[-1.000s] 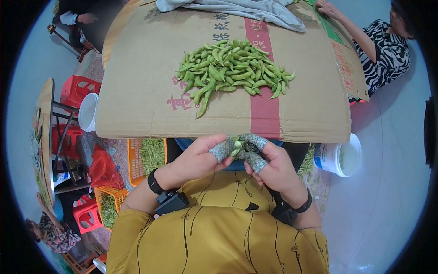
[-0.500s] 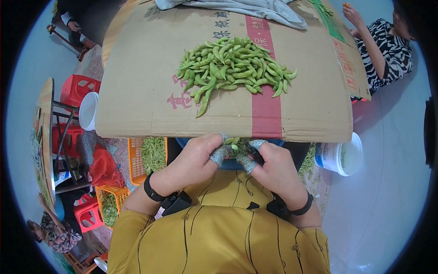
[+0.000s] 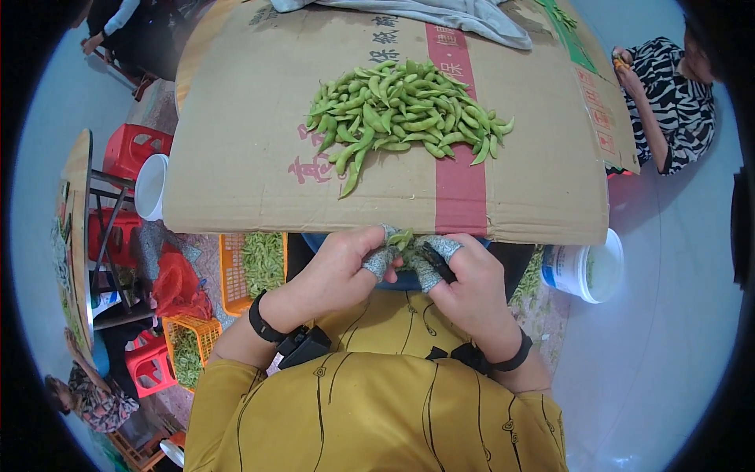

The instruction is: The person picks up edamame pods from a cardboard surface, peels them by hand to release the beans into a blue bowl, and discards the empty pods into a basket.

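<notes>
Both my hands meet just below the near edge of the flattened cardboard (image 3: 314, 212), above a blue tub (image 3: 314, 241) that they mostly hide. Grey speckled wraps cover several fingertips. My left hand (image 3: 338, 263) pinches a green soybean pod (image 3: 401, 238) between thumb and forefinger. Close beside it, my right hand (image 3: 470, 271) is closed round a small black tool (image 3: 438, 262); its working end is hidden, so I cannot tell its exact kind. A heap of green soybean pods (image 3: 405, 110) lies on the cardboard beyond my hands.
Orange baskets of pods (image 3: 233, 275) stand on the floor at left, near a red plastic bag (image 3: 179, 285) and red stools (image 3: 138, 151). White buckets (image 3: 604, 266) flank the table. A grey cloth (image 3: 487, 23) lies at its far edge. Another person (image 3: 668, 102) sits at right.
The pale green bean that showed between my fingertips is no longer visible; a pod shows there now. My hands have barely shifted. The person at right has lowered their hands.
</notes>
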Motion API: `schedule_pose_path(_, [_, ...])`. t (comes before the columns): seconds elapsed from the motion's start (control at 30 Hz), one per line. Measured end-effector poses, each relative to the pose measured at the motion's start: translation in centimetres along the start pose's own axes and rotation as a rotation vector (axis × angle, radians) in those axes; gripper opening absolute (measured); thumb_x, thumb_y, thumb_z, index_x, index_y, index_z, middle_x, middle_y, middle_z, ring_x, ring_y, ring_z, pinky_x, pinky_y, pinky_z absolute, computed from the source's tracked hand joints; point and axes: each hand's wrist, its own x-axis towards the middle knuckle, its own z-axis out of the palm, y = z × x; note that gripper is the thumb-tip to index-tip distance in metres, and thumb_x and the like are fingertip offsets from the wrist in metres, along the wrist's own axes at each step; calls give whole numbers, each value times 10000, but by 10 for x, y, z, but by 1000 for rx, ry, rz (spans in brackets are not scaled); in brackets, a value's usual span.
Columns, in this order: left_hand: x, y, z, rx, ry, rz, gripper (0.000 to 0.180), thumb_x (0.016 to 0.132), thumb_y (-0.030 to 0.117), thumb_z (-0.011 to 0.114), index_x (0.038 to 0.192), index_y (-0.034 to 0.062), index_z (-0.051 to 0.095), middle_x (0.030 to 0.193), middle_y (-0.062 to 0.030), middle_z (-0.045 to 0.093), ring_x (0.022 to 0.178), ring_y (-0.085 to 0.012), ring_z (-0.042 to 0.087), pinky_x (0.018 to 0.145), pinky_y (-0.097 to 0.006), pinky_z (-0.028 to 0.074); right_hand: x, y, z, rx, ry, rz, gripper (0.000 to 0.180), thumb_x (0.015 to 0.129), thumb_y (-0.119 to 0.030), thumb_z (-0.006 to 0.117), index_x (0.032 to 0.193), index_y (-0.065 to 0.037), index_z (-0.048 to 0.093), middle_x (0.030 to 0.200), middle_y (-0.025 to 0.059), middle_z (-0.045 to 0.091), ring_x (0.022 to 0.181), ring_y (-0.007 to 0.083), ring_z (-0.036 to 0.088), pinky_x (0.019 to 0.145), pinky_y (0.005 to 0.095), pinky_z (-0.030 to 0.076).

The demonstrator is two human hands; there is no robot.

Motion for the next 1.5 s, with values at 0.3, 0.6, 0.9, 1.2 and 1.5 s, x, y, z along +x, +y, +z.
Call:
schedule_pose_path(0.3, [5, -1, 2, 227, -43, 73, 230, 692, -94, 462, 883, -24, 569, 805, -191, 649, 802, -362, 640, 721, -392, 499, 1, -1, 17, -88, -9, -35, 324, 649, -108, 741, 896, 17, 572, 870, 157, 585, 734, 335, 614, 633, 389, 523])
schedule_pose_path(0.6, [-6, -6, -1, -167, -66, -32, 174, 838, -59, 475, 973, -29, 580, 847, -120, 661, 826, -189, 674, 725, -291, 521, 2, 1, 12, 47, -1, -21, 281, 659, -72, 699, 912, -4, 597, 894, 144, 584, 740, 329, 611, 641, 387, 522])
schedule_pose_path(0.9, [-57, -34, -47, -582, -38, -315, 231, 960, 143, 524, 1119, -13, 584, 973, -116, 667, 817, -183, 672, 728, -290, 544, 20, -6, 4, 44, -163, -130, 267, 745, -103, 701, 1007, -56, 672, 985, 126, 647, 833, 295, 651, 717, 347, 537])
schedule_pose_path(1.2, [-105, -97, -77, 1214, 584, -512, 267, 734, 57, 676, 947, -75, 586, 911, -249, 646, 799, -352, 652, 701, -365, 530, 113, 35, -14, -306, 227, -281, 319, 712, -34, 644, 1030, -51, 633, 1051, 152, 625, 878, 336, 625, 737, 391, 528])
schedule_pose_path(1.5, [-29, -3, -39, 413, 207, 106, 183, 816, 114, 600, 968, 21, 642, 823, -176, 637, 782, -360, 628, 691, -402, 505, 101, 42, -5, -417, 177, -207, 234, 716, -63, 655, 944, -36, 610, 901, 127, 594, 780, 322, 610, 667, 407, 513])
